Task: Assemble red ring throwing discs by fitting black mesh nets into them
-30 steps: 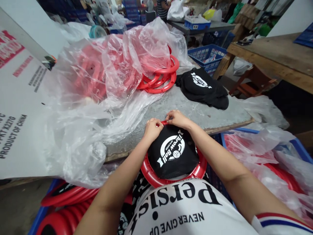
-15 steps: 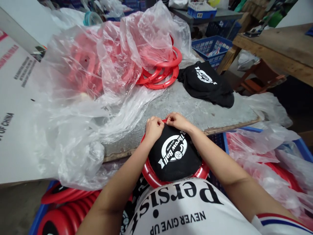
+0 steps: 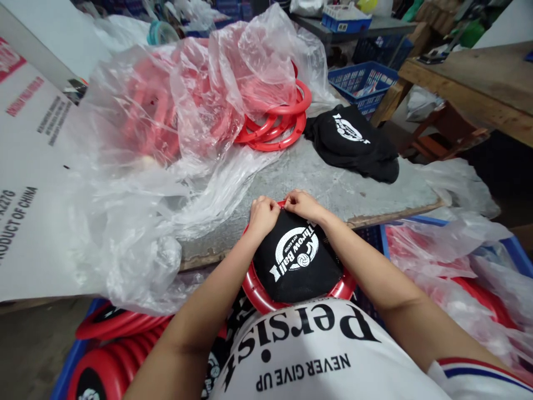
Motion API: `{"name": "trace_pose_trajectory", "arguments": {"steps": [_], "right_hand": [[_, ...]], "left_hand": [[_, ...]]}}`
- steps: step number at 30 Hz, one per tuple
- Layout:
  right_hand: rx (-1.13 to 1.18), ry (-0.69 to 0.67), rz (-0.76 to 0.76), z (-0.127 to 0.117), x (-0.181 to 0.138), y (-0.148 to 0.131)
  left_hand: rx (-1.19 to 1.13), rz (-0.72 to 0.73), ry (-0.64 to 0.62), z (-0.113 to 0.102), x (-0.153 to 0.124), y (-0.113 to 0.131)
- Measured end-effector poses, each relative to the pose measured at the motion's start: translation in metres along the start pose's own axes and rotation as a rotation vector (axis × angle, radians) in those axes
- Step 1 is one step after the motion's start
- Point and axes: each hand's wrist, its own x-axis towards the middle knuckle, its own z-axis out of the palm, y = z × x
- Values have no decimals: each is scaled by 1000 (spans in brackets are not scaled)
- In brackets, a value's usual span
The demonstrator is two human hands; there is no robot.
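Observation:
A red plastic ring [image 3: 254,290] rests against my body at the table's front edge, with a black mesh net [image 3: 296,256] printed "Throw Ball" stretched over it. My left hand [image 3: 263,214] and my right hand [image 3: 303,203] meet at the ring's far rim. Both are closed, their fingers pinching the net's edge against the rim. More red rings [image 3: 277,123] lie stacked on the grey table [image 3: 333,186], half under a clear plastic bag [image 3: 187,111]. A pile of black nets [image 3: 352,143] lies to their right.
A white printed carton [image 3: 29,183] stands at the left. Blue crates with finished red rings sit at lower left [image 3: 104,361] and under plastic at lower right [image 3: 466,266]. A wooden bench [image 3: 470,89] and a blue basket [image 3: 360,80] stand behind.
My hands have drawn closer together at the ring's far rim. The view shifted slightly; the ring and net stay in place.

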Motion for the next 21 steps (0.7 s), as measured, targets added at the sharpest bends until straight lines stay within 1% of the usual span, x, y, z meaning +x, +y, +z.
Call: {"name": "trace_pose_trajectory", "arguments": {"steps": [2,4,6,8,10,13,15,17,19,21], "right_hand": [[-20,-19,26,-5,1,-1],[-62,-28,79,-10,1,-2],[-120,-5,141,-14,-1,-2],[-172,40,199,-16,-6,0],[-196,64,245,-17,-11,2],[-181,90,291,-18,-15,5],[-156,127,256,-19,-13,4],[-128,132,169,-20,-7,3],[-84,82,96,-18,-1,2],[-41,28,80,-14,4,3]], "left_hand": [[-109,9,-15,-7,4,-3],[-154,44,-21,-16,9,-5],[-85,95,-30,-25,12,-5],[36,126,-53,-30,12,-4],[121,135,-79,-31,10,-1],[165,185,-110,-26,7,3],[174,206,-126,-21,8,6],[177,211,-141,-18,11,8],[164,206,-151,-16,15,9],[120,185,-147,-13,18,7]]}}
